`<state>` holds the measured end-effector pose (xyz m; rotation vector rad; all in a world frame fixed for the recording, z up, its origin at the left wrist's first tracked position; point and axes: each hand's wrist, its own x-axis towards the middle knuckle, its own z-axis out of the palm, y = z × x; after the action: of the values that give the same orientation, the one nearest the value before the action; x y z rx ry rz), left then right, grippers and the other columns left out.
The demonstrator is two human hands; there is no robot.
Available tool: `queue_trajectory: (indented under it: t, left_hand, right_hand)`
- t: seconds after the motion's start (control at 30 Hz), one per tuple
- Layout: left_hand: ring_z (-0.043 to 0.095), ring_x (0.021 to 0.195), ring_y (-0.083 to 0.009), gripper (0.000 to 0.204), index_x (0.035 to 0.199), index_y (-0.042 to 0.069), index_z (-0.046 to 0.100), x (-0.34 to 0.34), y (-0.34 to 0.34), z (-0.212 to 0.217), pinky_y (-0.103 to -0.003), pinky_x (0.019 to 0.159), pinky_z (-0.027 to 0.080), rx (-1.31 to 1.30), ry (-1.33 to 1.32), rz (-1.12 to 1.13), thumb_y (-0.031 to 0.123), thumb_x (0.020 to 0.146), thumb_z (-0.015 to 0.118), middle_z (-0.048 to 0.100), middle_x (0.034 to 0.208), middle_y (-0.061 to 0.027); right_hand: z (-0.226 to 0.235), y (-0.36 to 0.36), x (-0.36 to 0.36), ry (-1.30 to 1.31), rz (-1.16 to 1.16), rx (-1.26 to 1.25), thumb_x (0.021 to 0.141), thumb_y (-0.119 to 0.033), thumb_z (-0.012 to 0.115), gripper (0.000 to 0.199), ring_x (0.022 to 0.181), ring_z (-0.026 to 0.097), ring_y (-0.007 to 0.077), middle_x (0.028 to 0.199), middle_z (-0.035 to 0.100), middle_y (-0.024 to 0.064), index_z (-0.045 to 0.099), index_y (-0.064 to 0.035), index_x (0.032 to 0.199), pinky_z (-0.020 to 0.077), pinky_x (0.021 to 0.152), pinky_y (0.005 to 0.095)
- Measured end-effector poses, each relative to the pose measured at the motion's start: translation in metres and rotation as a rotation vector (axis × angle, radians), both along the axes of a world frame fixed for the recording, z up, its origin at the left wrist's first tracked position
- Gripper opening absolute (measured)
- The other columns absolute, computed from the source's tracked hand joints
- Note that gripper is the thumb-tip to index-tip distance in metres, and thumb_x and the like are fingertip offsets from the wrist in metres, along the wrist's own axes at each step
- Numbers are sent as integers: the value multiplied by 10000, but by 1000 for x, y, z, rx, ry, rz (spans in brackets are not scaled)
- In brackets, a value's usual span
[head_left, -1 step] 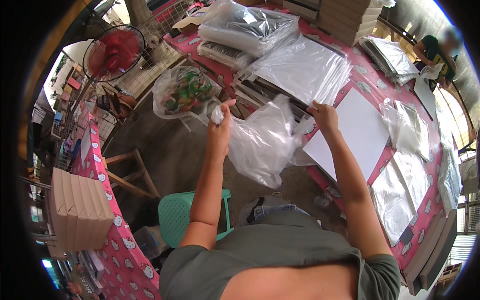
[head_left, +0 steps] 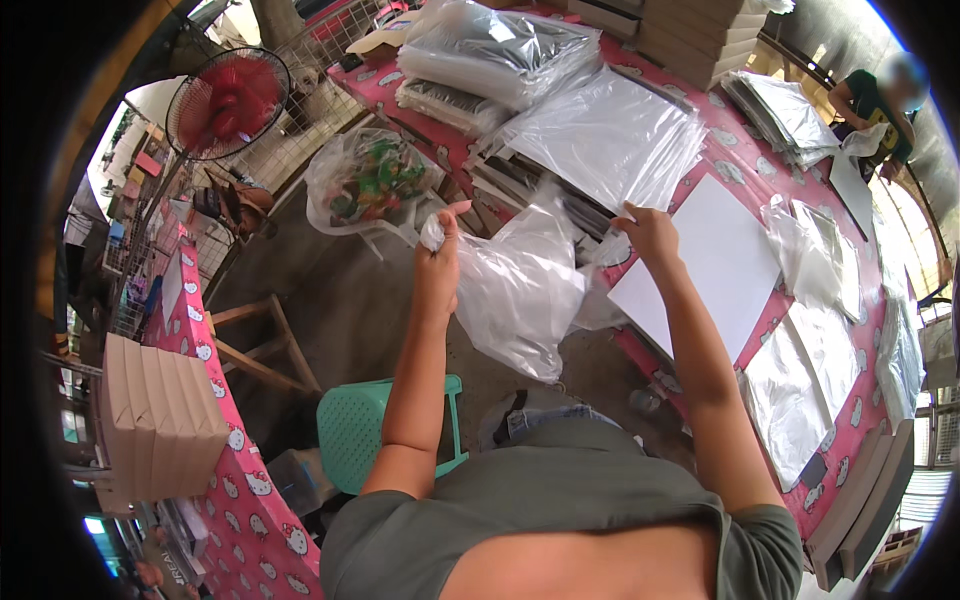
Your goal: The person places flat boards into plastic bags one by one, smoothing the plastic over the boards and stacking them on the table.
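Note:
My left hand (head_left: 437, 262) is closed around a bunched end of a clear plastic bag (head_left: 520, 290), its index finger pointing out to the right. The bag hangs crumpled and see-through between my arms, over the floor and the table's near edge. At the near corner of a stack of plastic-sleeved sheets (head_left: 610, 135), my right hand (head_left: 652, 235) pinches the edge of the top sleeve between thumb and fingers. Its fingertips are partly hidden. A plain white sheet (head_left: 700, 265) lies flat on the table just right of that hand.
More wrapped bundles (head_left: 500, 50) stand behind on the pink patterned table (head_left: 740, 165). A filled clear bag (head_left: 370, 185) sits left of my left hand. Near my left arm is a green stool (head_left: 350, 435); brown packs (head_left: 165, 415) stand farther left. Another person (head_left: 870, 110) works at far right.
The plastic bag has shifted slightly, its lower end hanging a little lower. Both hands stay where they were, with their holds unchanged.

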<state>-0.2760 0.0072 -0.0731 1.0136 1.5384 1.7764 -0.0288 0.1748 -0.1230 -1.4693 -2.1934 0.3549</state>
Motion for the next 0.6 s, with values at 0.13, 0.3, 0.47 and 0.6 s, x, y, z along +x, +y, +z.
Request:
queue_trajectory:
  t: [0.13,0.3,0.47,0.6]
  left_hand:
    - [443,836,-81,516,1043,24,553,24,-11,3,-211,746,355,-11,-55,-168,484,869,395,548,916,-11]
    - [536,841,-157,681,1059,27,509,84,9,23,-280,728,452,79,-292,-685,629,750,428,528,897,-52]
    - [567,785,-147,456,970,21,534,119,12,36,-289,653,488,-131,-669,-699,384,721,652,571,884,-81]
    - [569,751,-127,216,866,25,581,143,21,28,-271,675,483,-216,-495,-642,144,729,699,597,799,-43]
  right_hand:
    - [51,-51,1,369,253,113,640,-454,684,682,910,566,261,1009,574,156,505,-36,1148,440,756,374]
    - [83,-104,8,645,623,-371,679,-212,727,415,751,546,134,861,602,77,569,-17,1010,432,641,249]
    - [83,-122,63,547,186,-154,707,-64,671,102,607,523,102,703,595,66,633,2,775,416,564,230]
    - [85,-135,89,553,-10,96,707,-5,640,62,552,538,133,656,584,69,616,14,762,423,537,240]
